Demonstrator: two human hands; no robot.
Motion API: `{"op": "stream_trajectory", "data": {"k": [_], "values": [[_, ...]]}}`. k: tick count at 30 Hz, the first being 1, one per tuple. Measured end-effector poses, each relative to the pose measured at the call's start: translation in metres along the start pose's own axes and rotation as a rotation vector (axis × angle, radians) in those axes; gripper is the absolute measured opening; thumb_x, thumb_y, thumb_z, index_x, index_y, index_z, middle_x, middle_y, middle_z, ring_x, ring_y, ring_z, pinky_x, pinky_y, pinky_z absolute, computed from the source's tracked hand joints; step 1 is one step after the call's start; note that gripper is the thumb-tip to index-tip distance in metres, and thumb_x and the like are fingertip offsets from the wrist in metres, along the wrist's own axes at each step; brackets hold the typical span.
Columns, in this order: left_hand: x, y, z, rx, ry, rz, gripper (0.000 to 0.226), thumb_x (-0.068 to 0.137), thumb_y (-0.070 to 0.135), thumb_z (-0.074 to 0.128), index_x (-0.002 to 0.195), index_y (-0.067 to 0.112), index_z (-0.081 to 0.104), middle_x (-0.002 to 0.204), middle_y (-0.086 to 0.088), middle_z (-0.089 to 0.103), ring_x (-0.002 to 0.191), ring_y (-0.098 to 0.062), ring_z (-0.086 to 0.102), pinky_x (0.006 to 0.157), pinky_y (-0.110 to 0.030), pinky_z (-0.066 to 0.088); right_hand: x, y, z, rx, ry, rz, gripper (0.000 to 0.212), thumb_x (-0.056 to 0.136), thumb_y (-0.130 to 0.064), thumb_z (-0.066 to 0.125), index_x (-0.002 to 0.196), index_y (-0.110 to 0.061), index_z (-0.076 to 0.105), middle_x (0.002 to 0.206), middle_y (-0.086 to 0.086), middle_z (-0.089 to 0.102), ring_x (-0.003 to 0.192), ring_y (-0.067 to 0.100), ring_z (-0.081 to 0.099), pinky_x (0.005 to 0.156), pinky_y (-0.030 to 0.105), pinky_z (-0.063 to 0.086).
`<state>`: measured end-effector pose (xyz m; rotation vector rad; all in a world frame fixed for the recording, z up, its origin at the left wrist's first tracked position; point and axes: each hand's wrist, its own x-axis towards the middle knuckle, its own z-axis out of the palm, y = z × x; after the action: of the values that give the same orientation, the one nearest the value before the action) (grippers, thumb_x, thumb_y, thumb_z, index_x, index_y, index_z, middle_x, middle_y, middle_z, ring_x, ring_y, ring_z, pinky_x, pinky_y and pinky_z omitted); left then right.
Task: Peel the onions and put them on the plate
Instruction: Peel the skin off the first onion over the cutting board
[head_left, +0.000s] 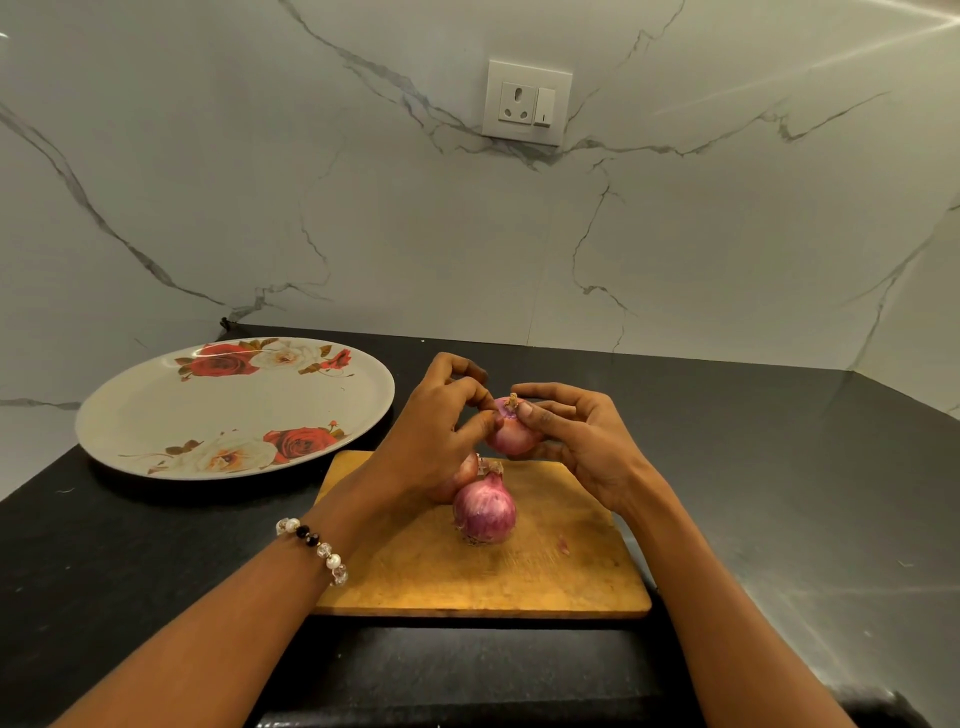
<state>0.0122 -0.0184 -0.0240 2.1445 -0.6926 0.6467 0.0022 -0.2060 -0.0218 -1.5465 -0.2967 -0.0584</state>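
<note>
Black counter (156, 545): both hands, left (441, 431) and right (576, 441), are pinching the first onion (511, 436) over the board (545, 571). Two unpeeled onions (484, 512) are waiting there; left plate (156, 415) is holding none yet.

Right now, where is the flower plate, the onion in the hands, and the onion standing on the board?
Flower plate (156, 415): head view, on its bare middle.
Held onion (511, 439): head view, on its pink side below the fingers.
Standing onion (484, 512): head view, on its striped front.
</note>
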Motion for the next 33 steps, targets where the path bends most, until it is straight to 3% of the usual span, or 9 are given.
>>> {"op": "stream_trajectory", "data": {"k": [5,12,16,21,27,33], "values": [[-0.001,0.000,0.000,-0.006,-0.080,-0.027,0.012,0.094,0.017,0.056,0.101,0.008,0.059,0.122,0.001,0.040,0.102,-0.005,0.043,0.074,0.005,0.036,0.000,0.000,-0.001,0.006,0.009,0.029,0.039,0.073,-0.019,0.073,0.110,-0.008,0.069,0.105,0.011,0.074,0.103,0.029,0.070,0.080,0.047,0.061],[0.000,0.002,-0.002,-0.110,-0.144,-0.088,0.007,0.095,0.007,0.050,0.095,0.013,0.054,0.114,-0.002,0.043,0.092,-0.004,0.047,0.075,0.001,0.039,-0.001,-0.001,-0.001,0.092,0.026,0.073,0.035,0.074,-0.016,0.073,0.107,-0.004,0.071,0.107,0.015,0.073,0.105,0.034,0.069,0.075,0.046,0.062],[0.000,0.003,-0.003,-0.140,-0.137,-0.105,0.013,0.095,0.004,0.049,0.091,0.016,0.053,0.109,-0.001,0.046,0.089,-0.004,0.049,0.073,-0.001,0.041,-0.002,-0.003,0.001,0.135,0.047,0.080,0.033,0.073,-0.016,0.073,0.104,-0.006,0.072,0.106,0.014,0.073,0.104,0.034,0.070,0.074,0.047,0.062],[0.000,0.005,-0.005,-0.148,-0.142,-0.088,0.014,0.094,0.002,0.051,0.090,0.015,0.053,0.106,-0.002,0.048,0.087,-0.007,0.051,0.072,-0.002,0.042,-0.003,-0.008,0.001,0.225,0.099,0.082,0.029,0.072,-0.017,0.072,0.099,-0.006,0.073,0.108,0.014,0.072,0.096,0.031,0.072,0.063,0.036,0.062],[-0.001,0.001,-0.007,-0.030,-0.077,-0.122,0.012,0.093,-0.001,0.051,0.092,0.011,0.055,0.103,-0.002,0.048,0.079,0.000,0.049,0.070,0.001,0.039,-0.003,-0.011,-0.002,0.323,0.226,0.102,0.016,0.086,-0.013,0.067,0.098,-0.003,0.071,0.110,0.017,0.066,0.093,0.030,0.071,0.068,0.039,0.063],[0.000,0.001,-0.009,-0.011,-0.009,-0.126,0.016,0.088,0.005,0.062,0.088,0.020,0.057,0.100,0.004,0.049,0.083,-0.007,0.052,0.067,-0.001,0.042,-0.002,-0.010,-0.002,0.330,0.274,0.160,0.012,0.093,-0.011,0.063,0.100,-0.003,0.068,0.114,0.021,0.063,0.098,0.034,0.069,0.069,0.038,0.063]]}}
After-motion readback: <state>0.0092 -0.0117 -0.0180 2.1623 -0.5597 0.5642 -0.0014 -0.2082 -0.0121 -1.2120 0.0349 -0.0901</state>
